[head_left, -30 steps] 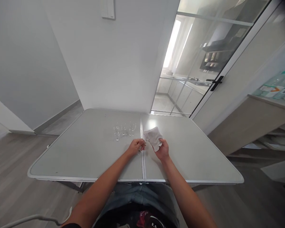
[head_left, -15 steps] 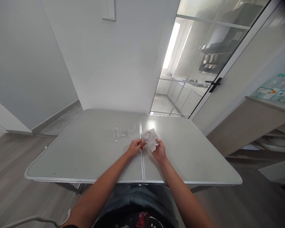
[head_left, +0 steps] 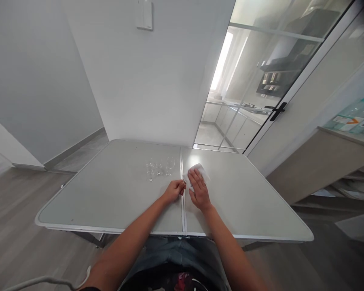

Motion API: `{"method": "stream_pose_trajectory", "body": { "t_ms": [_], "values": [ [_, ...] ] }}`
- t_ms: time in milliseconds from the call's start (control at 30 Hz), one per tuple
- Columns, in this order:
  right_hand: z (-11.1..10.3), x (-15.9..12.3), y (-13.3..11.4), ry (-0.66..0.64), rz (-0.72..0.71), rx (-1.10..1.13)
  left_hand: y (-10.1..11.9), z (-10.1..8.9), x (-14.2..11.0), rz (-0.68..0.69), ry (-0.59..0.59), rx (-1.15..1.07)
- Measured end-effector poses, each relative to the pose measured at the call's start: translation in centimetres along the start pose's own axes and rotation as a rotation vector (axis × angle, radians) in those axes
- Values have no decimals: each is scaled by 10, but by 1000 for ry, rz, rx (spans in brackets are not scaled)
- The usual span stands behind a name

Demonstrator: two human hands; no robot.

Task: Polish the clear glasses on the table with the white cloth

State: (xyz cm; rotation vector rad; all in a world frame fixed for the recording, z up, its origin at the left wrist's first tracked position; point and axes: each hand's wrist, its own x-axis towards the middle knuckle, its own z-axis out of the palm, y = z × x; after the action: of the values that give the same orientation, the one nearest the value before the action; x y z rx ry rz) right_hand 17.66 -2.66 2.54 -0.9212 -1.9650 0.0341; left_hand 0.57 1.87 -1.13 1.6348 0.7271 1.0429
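My left hand [head_left: 175, 190] is closed in a pinch near the table's centre seam, on the stem of a small clear stemmed glass that is now mostly hidden. Just to its right, my right hand [head_left: 199, 189] holds a white cloth [head_left: 204, 171], its fingers laid over the cloth, which seems wrapped around the glass's bowl. Beyond my left hand, several small clear glasses [head_left: 159, 169] stand together on the grey table [head_left: 109, 198]; their outlines are faint.
The table's metal seam [head_left: 183, 214] runs from front to back. A wall [head_left: 145, 89] rises behind the table, with a glass-paned door [head_left: 239, 97] to its right. Plastic bottles [head_left: 352, 119] sit on a shelf unit [head_left: 309, 165] at the far right.
My right hand has turned over and spread across the cloth, covering the glass bowl that showed before. My left hand keeps its pinch. The view has shifted slightly.
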Motion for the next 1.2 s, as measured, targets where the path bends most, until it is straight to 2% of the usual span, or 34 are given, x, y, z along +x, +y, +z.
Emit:
{"method": "stream_pose_trajectory", "body": {
  "t_ms": [133,233,300,400,500,567,633,733,800,900,1000,1100,1200],
  "values": [
    [3,6,-7,-178,-187,-312,-2,1,-1,-13,24,76],
    [-1,19,-15,-229,-176,-347,-3,-1,-3,15,51,203],
    [-10,33,-19,-288,-76,-290,-2,-2,-5,62,28,311],
    [-29,55,-16,-411,211,-104,3,-2,-7,130,-64,440],
    [-40,66,0,-494,541,330,7,-2,-8,133,-121,445],
    [-37,65,11,-370,775,705,8,-2,-7,115,-95,363],
    [-26,59,16,-163,926,1030,7,-2,-5,86,-44,247],
    [0,48,12,31,923,1334,5,-3,-1,46,24,148],
    [17,40,6,176,896,1386,4,-3,0,25,55,128],
    [38,30,-2,373,853,1192,1,-3,3,-17,118,93],
    [47,22,-10,446,788,915,-5,-4,5,-17,182,91],
    [44,18,-15,387,637,619,-10,-4,6,-8,217,53],
    [35,19,-15,208,335,195,-11,-4,7,-2,209,53]
  ]
}}
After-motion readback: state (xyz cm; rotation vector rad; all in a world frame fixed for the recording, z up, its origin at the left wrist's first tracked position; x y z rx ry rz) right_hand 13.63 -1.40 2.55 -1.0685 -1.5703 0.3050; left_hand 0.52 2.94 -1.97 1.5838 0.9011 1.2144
